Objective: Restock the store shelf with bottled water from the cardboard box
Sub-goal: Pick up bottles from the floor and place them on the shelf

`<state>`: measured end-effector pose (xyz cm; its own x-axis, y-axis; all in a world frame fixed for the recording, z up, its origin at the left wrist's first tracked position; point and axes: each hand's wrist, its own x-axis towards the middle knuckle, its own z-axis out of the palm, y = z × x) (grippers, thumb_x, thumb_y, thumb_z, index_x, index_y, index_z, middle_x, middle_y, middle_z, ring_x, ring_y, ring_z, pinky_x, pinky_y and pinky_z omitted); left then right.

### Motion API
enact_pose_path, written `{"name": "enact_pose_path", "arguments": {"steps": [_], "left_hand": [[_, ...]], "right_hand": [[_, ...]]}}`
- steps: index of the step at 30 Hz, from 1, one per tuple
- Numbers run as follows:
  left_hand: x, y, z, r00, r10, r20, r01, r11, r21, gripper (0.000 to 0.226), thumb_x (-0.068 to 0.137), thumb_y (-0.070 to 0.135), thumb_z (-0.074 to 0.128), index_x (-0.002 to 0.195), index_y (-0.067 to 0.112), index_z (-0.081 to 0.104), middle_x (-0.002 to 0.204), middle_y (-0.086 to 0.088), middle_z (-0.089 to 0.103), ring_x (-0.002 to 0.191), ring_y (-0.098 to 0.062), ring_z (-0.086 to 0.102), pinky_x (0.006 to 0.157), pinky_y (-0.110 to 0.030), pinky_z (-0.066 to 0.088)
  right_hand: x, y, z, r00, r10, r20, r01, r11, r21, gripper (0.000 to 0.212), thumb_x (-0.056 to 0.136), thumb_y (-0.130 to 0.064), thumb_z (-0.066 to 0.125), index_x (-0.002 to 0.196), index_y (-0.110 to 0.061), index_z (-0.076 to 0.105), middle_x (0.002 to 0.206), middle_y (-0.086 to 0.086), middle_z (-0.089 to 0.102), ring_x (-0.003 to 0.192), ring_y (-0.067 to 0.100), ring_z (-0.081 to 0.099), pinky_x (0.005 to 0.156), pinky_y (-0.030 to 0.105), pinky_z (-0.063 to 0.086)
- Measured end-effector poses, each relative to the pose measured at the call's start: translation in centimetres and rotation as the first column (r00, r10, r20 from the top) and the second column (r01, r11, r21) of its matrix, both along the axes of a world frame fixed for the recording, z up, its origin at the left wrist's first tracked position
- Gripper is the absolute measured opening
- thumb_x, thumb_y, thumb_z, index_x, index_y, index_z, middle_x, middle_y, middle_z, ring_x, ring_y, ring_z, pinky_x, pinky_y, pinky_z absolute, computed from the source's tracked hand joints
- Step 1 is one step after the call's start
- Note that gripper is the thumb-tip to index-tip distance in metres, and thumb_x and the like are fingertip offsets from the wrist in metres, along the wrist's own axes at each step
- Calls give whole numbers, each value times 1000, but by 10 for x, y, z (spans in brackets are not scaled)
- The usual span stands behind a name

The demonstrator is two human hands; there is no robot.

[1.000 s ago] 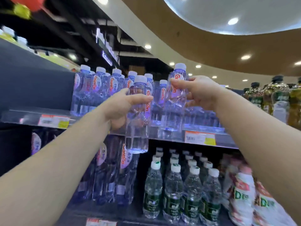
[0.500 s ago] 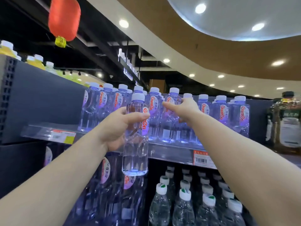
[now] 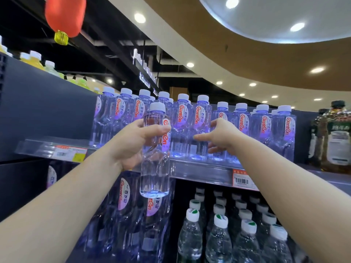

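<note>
Shelf [image 3: 199,170] carries a row of clear, white-capped Ganten bottles [image 3: 262,130], red lettering on the labels. Left hand [image 3: 133,147] grips one upright Ganten bottle [image 3: 155,154] near the shelf edge. Right hand [image 3: 220,137], fingers spread wide, reaches among the shelved bottles.

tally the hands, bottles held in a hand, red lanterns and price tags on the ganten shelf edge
hands: 2 (left hand, right hand)
held bottle: 1, gripped by the left hand
red lantern: 1
price tags: 2
total: 6
</note>
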<state>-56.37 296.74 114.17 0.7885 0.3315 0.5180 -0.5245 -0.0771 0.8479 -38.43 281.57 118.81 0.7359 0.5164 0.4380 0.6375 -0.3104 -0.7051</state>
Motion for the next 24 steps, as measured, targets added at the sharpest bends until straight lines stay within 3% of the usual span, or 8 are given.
{"name": "enact_pose_path", "arguments": {"steps": [3, 6, 8, 11, 13, 15, 21, 24], "left_hand": [[3, -5, 1, 1000, -19, 18, 18, 1000, 18, 14, 64, 20, 81, 73, 18, 69, 58, 7, 65, 46, -4, 59, 52, -33, 59], [8, -12, 4, 1000, -6, 17, 5, 999, 40, 35, 59, 25, 84, 88, 15, 67, 64, 8, 69, 51, -5, 63, 54, -35, 58], [12, -21, 6, 1000, -18, 24, 17, 998, 58, 35, 59, 25, 84, 88, 16, 66, 65, 8, 69, 51, -5, 64, 55, -34, 58], [22, -39, 11, 994, -82, 70, 78, 996, 47, 19, 63, 21, 81, 78, 17, 71, 64, 6, 70, 52, -8, 65, 49, -24, 53], [31, -51, 14, 989, -120, 91, 114, 991, 69, 10, 62, 21, 81, 70, 20, 76, 68, 4, 71, 57, -11, 67, 52, -23, 53], [38, -61, 17, 986, -131, 107, 121, 988, 101, 3, 66, 21, 80, 67, 21, 77, 69, 5, 71, 59, -9, 67, 53, -20, 53], [49, -76, 31, 995, 16, 103, -36, 979, 199, 52, 68, 50, 79, 106, 16, 70, 102, -1, 71, 92, -17, 64, 75, -29, 51], [56, -71, 24, 963, 228, 145, -252, 952, 175, 46, 75, 50, 74, 107, 19, 66, 101, 2, 66, 89, -13, 60, 74, -29, 49]], "right_hand": [[-2, -2, -5, 1000, -19, 3, 19, 1000, 2, 80, 74, -37, 83, 135, -12, 38, 104, 4, 55, 81, 19, 63, 54, 32, 60], [-16, -12, -8, 978, -110, 176, 81, 983, 164, 66, 75, -53, 76, 120, -17, 44, 100, -2, 55, 79, 17, 61, 66, 37, 60], [-35, -25, -12, 987, 81, 138, -114, 961, 250, 64, 71, -57, 75, 116, -21, 48, 104, 1, 60, 78, 16, 66, 64, 35, 61], [-63, -43, -32, 898, 432, -79, -434, 901, -9, 78, 54, -59, 82, 122, -34, 51, 109, -2, 66, 83, 13, 72, 64, 31, 60], [-69, -48, -45, 874, 479, -83, -482, 875, -29, 42, 62, -49, 85, 94, -52, 58, 94, -14, 67, 80, 4, 71, 65, 32, 61], [-69, -53, -47, 869, 493, -37, -492, 870, 40, 31, 72, -37, 83, 78, -53, 57, 90, -15, 65, 74, 4, 70, 63, 33, 61], [-51, -85, -24, 903, 429, -6, -425, 897, 125, 25, 73, -32, 83, 95, -36, 70, 88, -5, 74, 70, 10, 70, 58, 35, 59], [-35, -96, -5, 951, 305, 40, -308, 939, 151, 42, 70, -37, 84, 107, -29, 65, 98, -1, 73, 79, 20, 69, 59, 35, 59]]}}
